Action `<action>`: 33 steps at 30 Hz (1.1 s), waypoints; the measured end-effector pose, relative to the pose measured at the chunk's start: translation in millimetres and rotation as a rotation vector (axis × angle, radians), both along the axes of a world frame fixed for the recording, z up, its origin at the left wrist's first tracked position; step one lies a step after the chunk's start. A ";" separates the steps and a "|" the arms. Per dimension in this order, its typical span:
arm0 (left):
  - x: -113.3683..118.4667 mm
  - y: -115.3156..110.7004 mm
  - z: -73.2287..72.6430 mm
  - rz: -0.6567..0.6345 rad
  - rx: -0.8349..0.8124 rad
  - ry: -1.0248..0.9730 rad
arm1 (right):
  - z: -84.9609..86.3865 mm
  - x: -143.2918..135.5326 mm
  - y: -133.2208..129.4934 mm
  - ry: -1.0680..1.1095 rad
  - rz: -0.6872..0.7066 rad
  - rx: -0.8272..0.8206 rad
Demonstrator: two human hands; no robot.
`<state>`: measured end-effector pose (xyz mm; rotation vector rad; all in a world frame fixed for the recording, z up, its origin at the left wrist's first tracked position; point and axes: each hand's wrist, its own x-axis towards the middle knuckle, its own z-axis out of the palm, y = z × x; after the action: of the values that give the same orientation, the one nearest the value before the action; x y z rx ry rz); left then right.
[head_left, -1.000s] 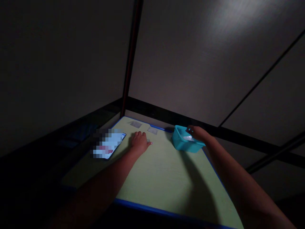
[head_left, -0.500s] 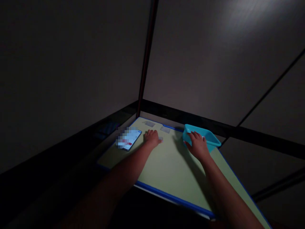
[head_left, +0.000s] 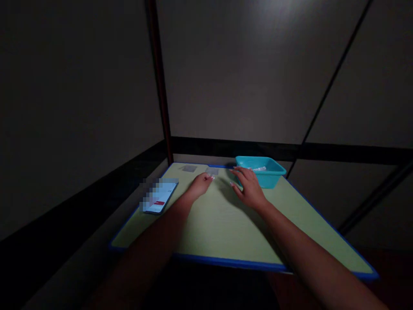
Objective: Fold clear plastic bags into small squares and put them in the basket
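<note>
My left hand [head_left: 199, 185] is closed in a pinch above the table, with a small clear plastic piece [head_left: 211, 176] at its fingertips. Its exact kind is too small and dim to tell. To the right, my right hand [head_left: 249, 188] is open and holds nothing, thumb and fingers apart. It hovers before the left side of a turquoise plastic basket [head_left: 272, 180], hiding part of it. Inside the basket lies something whitish and clear [head_left: 259, 168]. Two flat greyish, see-through pieces, one at the far left [head_left: 189, 168] and one behind my left hand [head_left: 212, 171], lie near the back edge.
A phone [head_left: 163, 196] with a lit screen lies at the left of the pale green table [head_left: 222, 232], which has a blue rim. Dark panelled walls [head_left: 232, 94] stand close behind and to the left.
My right hand has come away from the basket toward my left hand. My left hand has turned and lifted with the clear piece in its fingertips. The camera view has shifted.
</note>
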<state>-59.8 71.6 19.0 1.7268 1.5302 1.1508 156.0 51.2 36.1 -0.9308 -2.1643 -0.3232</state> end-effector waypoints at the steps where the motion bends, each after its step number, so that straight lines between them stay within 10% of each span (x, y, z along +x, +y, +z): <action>1: 1.6 -0.8 2.7 -0.034 0.011 -0.089 | -1.2 -5.3 0.2 0.057 0.041 -0.047; 10: 18.9 -13.2 3.1 -0.359 -0.076 -0.505 | -6.4 -54.5 10.5 0.812 0.241 -0.799; 24: 14.9 -6.2 -5.0 -0.203 -0.091 -0.522 | -28.6 -55.9 12.9 0.959 0.421 -0.716; 30: 13.4 -6.8 -7.3 -0.435 -0.203 -0.454 | -26.1 -52.0 14.6 0.984 0.459 -0.763; 33: 12.8 -7.1 -5.8 -0.353 -0.225 -0.494 | -26.7 -50.1 17.5 0.998 0.394 -0.763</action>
<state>-46.9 64.5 13.2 1.3605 0.9686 1.0695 105.9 68.7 9.4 -0.7553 -1.4179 1.0198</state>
